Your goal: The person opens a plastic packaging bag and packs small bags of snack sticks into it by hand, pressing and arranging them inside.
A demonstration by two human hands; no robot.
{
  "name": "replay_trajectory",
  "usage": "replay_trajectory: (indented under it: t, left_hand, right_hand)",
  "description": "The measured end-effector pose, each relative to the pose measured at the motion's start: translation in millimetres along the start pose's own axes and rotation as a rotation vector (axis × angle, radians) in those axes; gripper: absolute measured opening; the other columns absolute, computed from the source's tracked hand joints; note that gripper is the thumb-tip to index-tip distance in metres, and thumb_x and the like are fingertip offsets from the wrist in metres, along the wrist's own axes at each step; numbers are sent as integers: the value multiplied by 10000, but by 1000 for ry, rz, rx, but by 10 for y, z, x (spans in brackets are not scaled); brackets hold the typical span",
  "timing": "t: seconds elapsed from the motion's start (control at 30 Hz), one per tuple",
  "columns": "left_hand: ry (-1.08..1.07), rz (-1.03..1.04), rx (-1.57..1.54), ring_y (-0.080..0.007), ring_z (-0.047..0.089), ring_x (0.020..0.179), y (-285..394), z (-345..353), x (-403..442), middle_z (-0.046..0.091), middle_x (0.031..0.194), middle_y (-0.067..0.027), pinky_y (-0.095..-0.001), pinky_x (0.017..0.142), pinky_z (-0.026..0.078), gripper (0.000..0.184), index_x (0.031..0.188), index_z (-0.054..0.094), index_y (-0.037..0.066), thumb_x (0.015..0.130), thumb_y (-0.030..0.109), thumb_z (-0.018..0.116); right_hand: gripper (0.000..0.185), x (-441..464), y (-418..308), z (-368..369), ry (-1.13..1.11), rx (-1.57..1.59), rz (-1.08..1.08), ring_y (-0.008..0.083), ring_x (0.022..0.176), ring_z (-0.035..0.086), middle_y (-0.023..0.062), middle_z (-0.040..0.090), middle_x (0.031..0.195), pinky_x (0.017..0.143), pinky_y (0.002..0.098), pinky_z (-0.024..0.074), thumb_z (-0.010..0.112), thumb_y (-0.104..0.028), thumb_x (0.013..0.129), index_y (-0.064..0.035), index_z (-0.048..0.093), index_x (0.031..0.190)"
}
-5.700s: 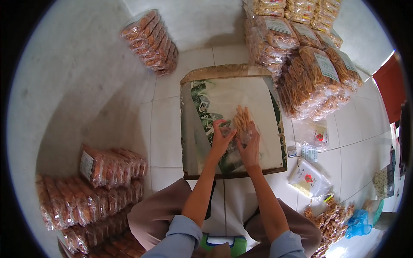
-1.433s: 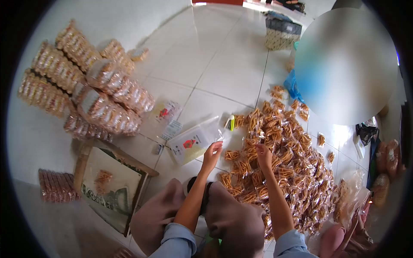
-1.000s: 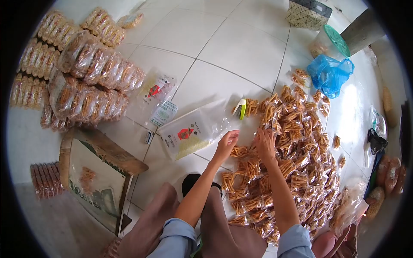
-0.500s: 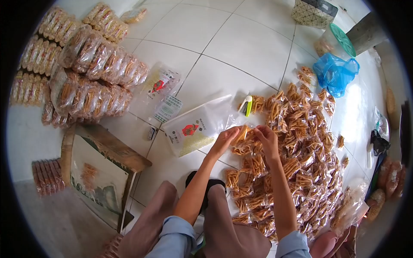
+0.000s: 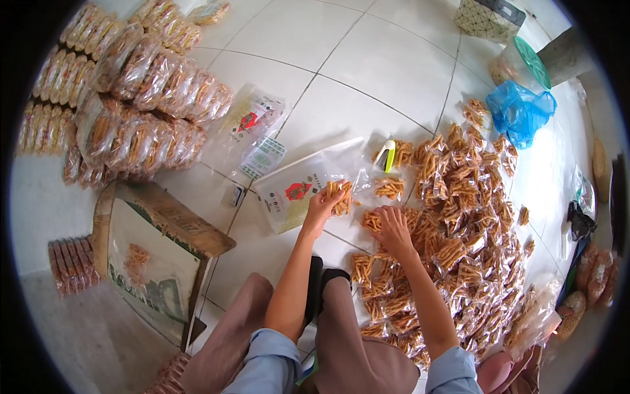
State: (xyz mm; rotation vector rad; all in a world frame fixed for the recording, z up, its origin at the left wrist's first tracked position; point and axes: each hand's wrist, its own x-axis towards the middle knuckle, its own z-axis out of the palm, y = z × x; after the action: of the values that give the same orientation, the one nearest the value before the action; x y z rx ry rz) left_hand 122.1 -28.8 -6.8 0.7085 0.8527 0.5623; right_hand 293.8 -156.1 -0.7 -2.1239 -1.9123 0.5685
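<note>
From where I sit at the feed, everything sorts itself around the heap of packets [image 5: 453, 256]. The left hand [image 5: 318, 211] is just off the heap's left edge, fingers closed around one snack packet [image 5: 340, 197], whose sticks seem to run roughly away from the body. The right hand [image 5: 395, 234] is palm down at the heap's near-left edge, fingers loosely spread and not closed on anything I can make out. Its fingertips are at a second packet [image 5: 372, 220], which lies to their left, toward the other hand; the right hand is the nearer one. I can't read that packet's long axis, since fingers cover part of it.

As for containers, a printed clear bag [image 5: 295, 190] lies flat left of the heap, behind the left hand, with something yellowish showing in its lower part. Beyond the heap's far end I see a crumpled blue bag [image 5: 522, 113], contents hidden, and a green-lidded tub [image 5: 522, 64] with something pale inside. Well left of the heap stand stacked large bags [image 5: 157, 85] filled with snacks.
</note>
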Motion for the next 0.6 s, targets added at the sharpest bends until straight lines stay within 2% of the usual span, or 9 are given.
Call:
replay_trajectory:
  t: [0.13, 0.2, 0.3, 0.37, 0.43, 0.5, 0.53, 0.57, 0.6]
  left_hand:
    - [16, -13, -72, -220, 607, 924, 39, 11, -31, 546, 1103, -61, -286, 795, 478, 485, 1286, 392, 81, 858, 229, 569]
    - [-17, -71, -141, -154, 580, 937, 85, 33, -64, 522, 1126, -52, -268, 767, 462, 536, 1327, 329, 162, 863, 304, 555]
    - [-60, 8, -166, -127, 513, 986, 22, 32, -6, 510, 1103, -54, -259, 810, 405, 517, 1344, 295, 223, 893, 425, 448]
    - [-82, 10, -149, -117, 485, 979, 31, 148, -22, 510, 1081, -50, -257, 820, 382, 520, 1343, 296, 216, 898, 467, 390]
    - [-105, -5, -49, -107, 456, 909, 111, 329, -119, 496, 1084, -52, -263, 825, 360, 540, 1337, 302, 200, 907, 527, 281]
    - [-175, 46, -48, -120, 448, 1000, 8, 376, -100, 459, 1154, -39, -286, 862, 368, 543, 1348, 258, 230, 899, 531, 303]
    - [-193, 87, -62, -127, 441, 1046, 4, 426, -118, 450, 1164, -38, -306, 890, 368, 548, 1351, 241, 219, 901, 525, 305]
    - [-227, 69, -133, -141, 447, 1079, -11, 420, -120, 433, 1181, -39, -317, 884, 400, 538, 1352, 214, 201, 906, 434, 403]
    - [-228, 68, -132, -141, 447, 1079, -46, 390, -108, 433, 1181, -39, -317, 884, 400, 538, 1352, 214, 201, 906, 434, 403]
  right_hand:
    - [568, 21, 83, 70, 21, -54, -17, 264, 1069, 421, 98, 466, 1106, 898, 398, 344, 702, -159, 636, -77, 449, 1137]
    - [566, 45, 89, 20, 30, -55, -19, 265, 1065, 426, 99, 472, 1101, 898, 399, 343, 698, -150, 634, -81, 449, 1138]
    - [540, 56, 22, -121, 143, 182, 51, 271, 1034, 452, 114, 491, 1065, 875, 401, 368, 693, -138, 658, -76, 445, 1135]
    - [488, 93, -148, -223, 311, 549, 282, 241, 917, 532, 115, 531, 997, 780, 367, 441, 702, -158, 704, -56, 443, 1104]
    - [458, 186, -301, -273, 333, 689, 335, 216, 851, 553, 112, 546, 962, 716, 340, 463, 698, -170, 726, -45, 443, 1086]
    - [383, 303, -498, -293, 395, 870, 327, 157, 722, 582, 102, 581, 882, 582, 280, 486, 680, -180, 766, -29, 452, 1034]
    - [369, 342, -519, -221, 325, 878, 330, 169, 735, 583, 111, 579, 881, 570, 283, 482, 677, -176, 768, -26, 456, 1022]
    - [339, 362, -593, -198, 354, 824, 315, 180, 728, 585, 117, 577, 882, 573, 289, 480, 655, -162, 785, -24, 465, 1029]
    - [310, 372, -655, -188, 383, 769, 301, 191, 722, 586, 124, 576, 883, 575, 294, 478, 633, -149, 803, -23, 474, 1036]
